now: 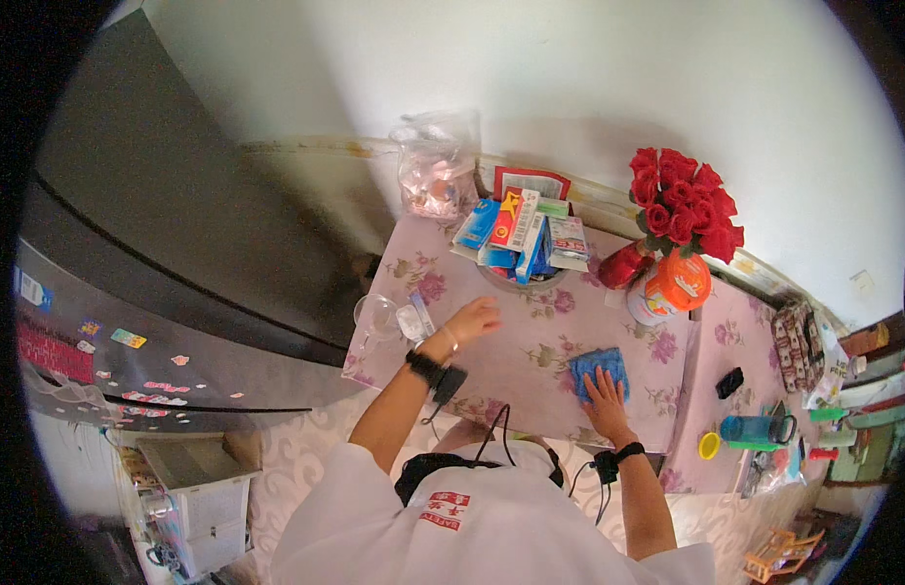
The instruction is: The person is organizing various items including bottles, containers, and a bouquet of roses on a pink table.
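My right hand (pixel 606 406) lies flat on a folded blue cloth (pixel 600 362), its fingers spread over the near part. Under the cloth is a tablecloth printed with purple flowers (pixel 511 365). My left hand (pixel 477 319) is over the left half of the table, its fingers loosely bent and blurred; no object shows in it. Beside my left wrist are a clear round lid or dish (pixel 376 316) and a small white packet (pixel 411 322). Beyond that hand stands a bowl (pixel 522 282) heaped with medicine boxes (pixel 515 219).
Red artificial roses (pixel 683 201) in a red vase (pixel 625 265) stand by an orange-lidded tub (pixel 668 289). A clear plastic bag (pixel 438 172) leans at the wall. Rightward, a second table holds a blue bottle (pixel 752 430) and a yellow ring (pixel 708 446). A dark refrigerator (pixel 204 351) borders the left.
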The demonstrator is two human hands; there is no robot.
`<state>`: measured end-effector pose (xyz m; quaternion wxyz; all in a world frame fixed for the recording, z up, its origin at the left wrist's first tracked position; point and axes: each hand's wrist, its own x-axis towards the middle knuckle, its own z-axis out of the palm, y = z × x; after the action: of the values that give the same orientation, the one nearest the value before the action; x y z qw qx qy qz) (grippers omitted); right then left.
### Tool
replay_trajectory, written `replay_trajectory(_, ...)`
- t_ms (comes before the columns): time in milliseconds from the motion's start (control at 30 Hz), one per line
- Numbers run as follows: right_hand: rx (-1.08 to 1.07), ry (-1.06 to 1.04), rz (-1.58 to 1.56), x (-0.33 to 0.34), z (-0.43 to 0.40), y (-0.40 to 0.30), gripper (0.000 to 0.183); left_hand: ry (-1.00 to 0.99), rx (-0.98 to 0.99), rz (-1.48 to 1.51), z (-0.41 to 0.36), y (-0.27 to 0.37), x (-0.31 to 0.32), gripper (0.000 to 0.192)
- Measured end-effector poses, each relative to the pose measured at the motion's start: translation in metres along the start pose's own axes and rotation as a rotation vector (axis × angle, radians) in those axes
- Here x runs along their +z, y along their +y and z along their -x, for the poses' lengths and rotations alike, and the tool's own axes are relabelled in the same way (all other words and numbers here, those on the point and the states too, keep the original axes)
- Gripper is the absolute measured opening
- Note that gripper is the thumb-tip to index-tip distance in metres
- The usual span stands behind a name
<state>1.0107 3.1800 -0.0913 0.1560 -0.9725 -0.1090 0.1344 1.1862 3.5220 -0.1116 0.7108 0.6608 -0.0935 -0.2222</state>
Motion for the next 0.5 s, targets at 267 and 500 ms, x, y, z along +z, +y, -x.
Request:
replay_trajectory(267,-0.012,0.057,-0.082,-0.008,-0.006,-0.017,0.066,0.999,0.011,-0.661,0.168,0.099,-0.072,0.042)
replay_trajectory(500,-0.244,0.198,-0.247,-0.039,-0.086,-0.120,0.056,0.946,-0.091,-0.759,0.197,-0.009,-0.145,0.072)
